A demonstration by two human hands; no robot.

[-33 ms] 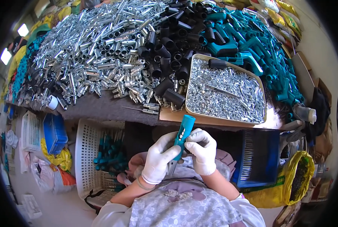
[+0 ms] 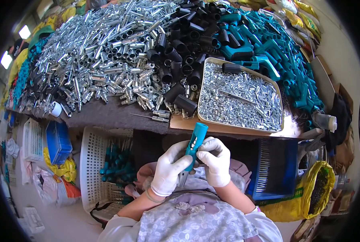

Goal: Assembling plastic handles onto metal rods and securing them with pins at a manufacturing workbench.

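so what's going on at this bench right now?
A person in white gloves holds a teal handle in front of them, left hand gripping its lower part and right hand pinching its side. Ahead, the table is heaped with silver metal tubes, black sleeves and more teal handles. A tray of small silver parts sits nearest the hands.

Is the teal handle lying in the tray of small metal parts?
No, both gloved hands, left hand and right hand, hold the teal handle below the tray.

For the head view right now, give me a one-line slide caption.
Both gloved hands, left hand and right hand, grip a teal handle below a tray of small metal parts.
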